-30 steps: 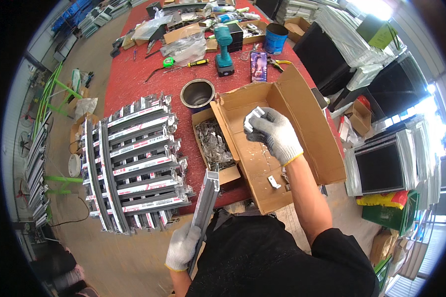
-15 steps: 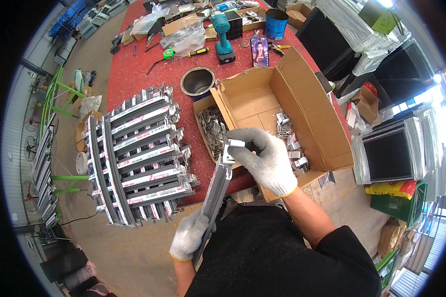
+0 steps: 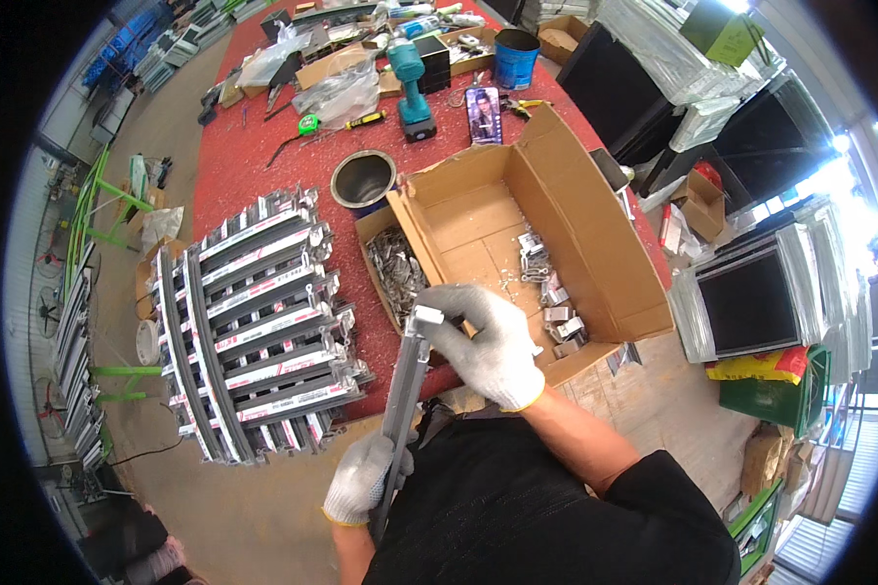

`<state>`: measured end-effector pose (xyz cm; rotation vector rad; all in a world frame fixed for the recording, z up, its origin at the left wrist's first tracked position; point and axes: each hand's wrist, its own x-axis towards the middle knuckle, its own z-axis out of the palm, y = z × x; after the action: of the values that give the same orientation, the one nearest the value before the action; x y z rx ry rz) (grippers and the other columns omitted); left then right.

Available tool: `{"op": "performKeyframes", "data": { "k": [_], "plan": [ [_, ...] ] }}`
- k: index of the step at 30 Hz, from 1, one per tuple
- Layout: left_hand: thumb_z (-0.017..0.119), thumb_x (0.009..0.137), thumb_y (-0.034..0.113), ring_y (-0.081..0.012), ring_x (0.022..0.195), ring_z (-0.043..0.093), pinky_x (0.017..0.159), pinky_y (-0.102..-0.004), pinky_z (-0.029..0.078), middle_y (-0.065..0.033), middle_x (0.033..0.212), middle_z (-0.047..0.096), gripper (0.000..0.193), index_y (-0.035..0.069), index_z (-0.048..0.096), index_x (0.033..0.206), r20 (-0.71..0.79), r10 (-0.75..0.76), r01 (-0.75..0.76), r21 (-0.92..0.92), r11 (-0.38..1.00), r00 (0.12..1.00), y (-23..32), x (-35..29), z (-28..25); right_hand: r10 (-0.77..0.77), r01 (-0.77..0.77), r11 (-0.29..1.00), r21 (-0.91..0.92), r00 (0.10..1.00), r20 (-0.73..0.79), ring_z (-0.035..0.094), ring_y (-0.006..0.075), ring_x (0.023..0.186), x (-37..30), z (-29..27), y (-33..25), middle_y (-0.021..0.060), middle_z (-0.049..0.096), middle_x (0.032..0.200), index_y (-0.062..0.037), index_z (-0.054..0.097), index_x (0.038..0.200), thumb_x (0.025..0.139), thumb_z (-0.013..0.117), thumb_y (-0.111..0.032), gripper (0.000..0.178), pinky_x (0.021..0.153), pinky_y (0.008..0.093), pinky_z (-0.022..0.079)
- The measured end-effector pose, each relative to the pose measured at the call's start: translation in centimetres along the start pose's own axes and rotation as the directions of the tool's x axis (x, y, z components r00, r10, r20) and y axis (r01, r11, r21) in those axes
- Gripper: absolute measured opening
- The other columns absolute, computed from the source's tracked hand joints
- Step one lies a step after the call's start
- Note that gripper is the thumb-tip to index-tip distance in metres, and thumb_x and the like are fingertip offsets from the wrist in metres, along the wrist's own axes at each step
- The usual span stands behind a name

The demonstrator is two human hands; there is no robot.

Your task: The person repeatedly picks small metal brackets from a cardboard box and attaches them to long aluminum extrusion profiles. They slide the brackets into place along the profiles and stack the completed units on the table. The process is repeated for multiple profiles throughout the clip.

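My left hand (image 3: 361, 478), in a white glove, grips the lower part of a long grey metal bar (image 3: 400, 409) that stands tilted in front of me. My gloved right hand (image 3: 483, 341) is at the bar's top end and pinches a small silver metal bracket (image 3: 427, 316) against it. Just beyond my hands an open cardboard box (image 3: 576, 214) lies on the red table (image 3: 244, 166). It holds several loose silver brackets (image 3: 551, 292) on the right and a heap of small metal parts (image 3: 400, 273) on the left.
A stack of grey metal bars (image 3: 254, 322) lies left of the box. A round metal pot (image 3: 363, 178) stands behind it. Farther back are a teal cordless drill (image 3: 412, 78), a phone (image 3: 484, 114), a blue bucket (image 3: 515, 57) and tools. Framed panels (image 3: 761, 302) lean at the right.
My right hand left the box with a bracket and came back to the top end of the bar. The left hand kept hold of the bar, which now stands more upright.
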<state>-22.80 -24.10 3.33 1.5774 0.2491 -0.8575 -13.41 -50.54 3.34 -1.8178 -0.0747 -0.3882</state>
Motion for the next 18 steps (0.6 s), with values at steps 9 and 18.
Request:
{"op": "performKeyframes", "data": {
  "k": [9,18],
  "plan": [
    [0.055,0.114,0.055,-0.0123,0.069,0.062,0.064,-0.0299,0.050,-0.0034,0.082,0.069,0.062,-0.002,0.074,0.127,-0.093,0.073,-0.059,0.144,0.988,0.993,-1.2,0.4,-0.8,-0.170,0.171,0.985,-0.008,0.983,0.065,0.076,0.0368,0.110,-0.1,-1.0,-0.5,0.0167,0.079,0.122,-0.0061,0.081,0.123,0.093,0.087,-0.012,0.031,0.097,0.0456,0.061],
    [0.055,0.115,0.050,-0.0110,0.064,0.057,0.059,-0.0306,0.047,-0.0009,0.077,0.064,0.051,0.001,0.071,0.113,-0.195,0.108,-0.034,0.350,0.936,0.975,-1.2,0.5,-0.2,-0.165,0.156,0.979,-0.134,0.984,-0.063,0.074,0.0381,0.102,-0.4,1.1,-1.2,0.0166,0.077,0.109,-0.0023,0.078,0.120,0.093,0.082,-0.004,0.027,0.091,0.0470,0.060]
  ]
}}
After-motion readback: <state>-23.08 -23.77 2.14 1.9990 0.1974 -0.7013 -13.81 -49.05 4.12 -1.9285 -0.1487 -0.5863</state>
